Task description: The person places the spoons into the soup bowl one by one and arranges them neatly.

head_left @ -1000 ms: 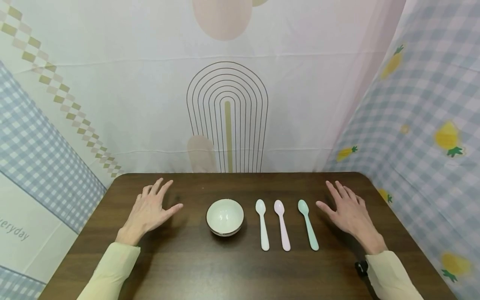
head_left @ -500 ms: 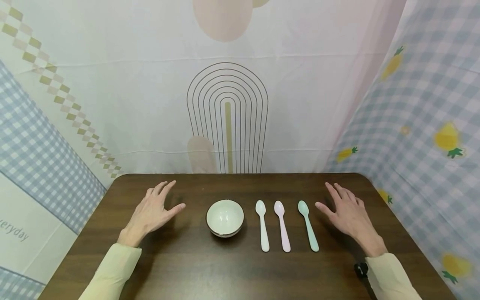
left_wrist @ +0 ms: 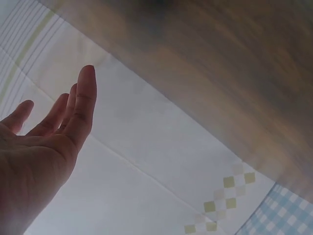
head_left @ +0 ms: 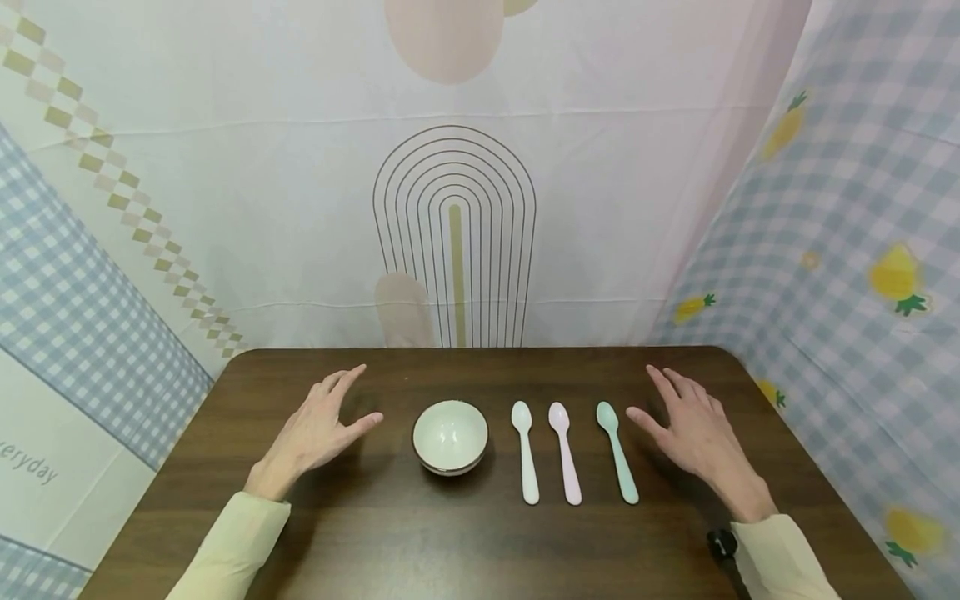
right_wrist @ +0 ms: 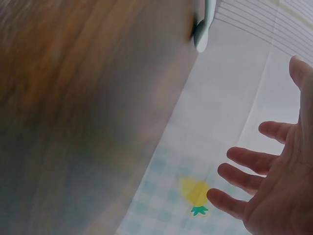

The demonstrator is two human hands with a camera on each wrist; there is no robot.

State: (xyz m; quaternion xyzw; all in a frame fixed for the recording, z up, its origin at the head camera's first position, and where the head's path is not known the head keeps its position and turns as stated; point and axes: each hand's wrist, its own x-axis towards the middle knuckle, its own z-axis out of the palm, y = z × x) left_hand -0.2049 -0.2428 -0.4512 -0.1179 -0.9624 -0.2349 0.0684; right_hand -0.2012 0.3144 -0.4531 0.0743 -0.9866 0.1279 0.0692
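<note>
In the head view, a white bowl [head_left: 450, 435] with a dark rim stands upright near the middle of the table. To its right lie a white spoon [head_left: 527, 458], a pink spoon [head_left: 567, 458] and a green spoon [head_left: 621, 458], bowl ends pointing away from me. My left hand [head_left: 315, 429] is left of the bowl, fingers extended and thumb toward it, apart from it. My right hand [head_left: 693, 425] is just right of the green spoon, fingers spread, holding nothing. Part of the green spoon [right_wrist: 203, 32] shows at the top of the right wrist view.
The dark wooden table [head_left: 450, 554] reaches back to a white printed curtain [head_left: 300, 208]. A checked cloth with lemon-like yellow prints [head_left: 847, 275] hangs at the right, and another checked cloth [head_left: 90, 258] at the left. A black band [head_left: 722, 544] sits on my right wrist.
My left hand has moved to the right, nearer the bowl. The right hand has shifted very slightly left, toward the green spoon. Bowl and spoons stay where they were.
</note>
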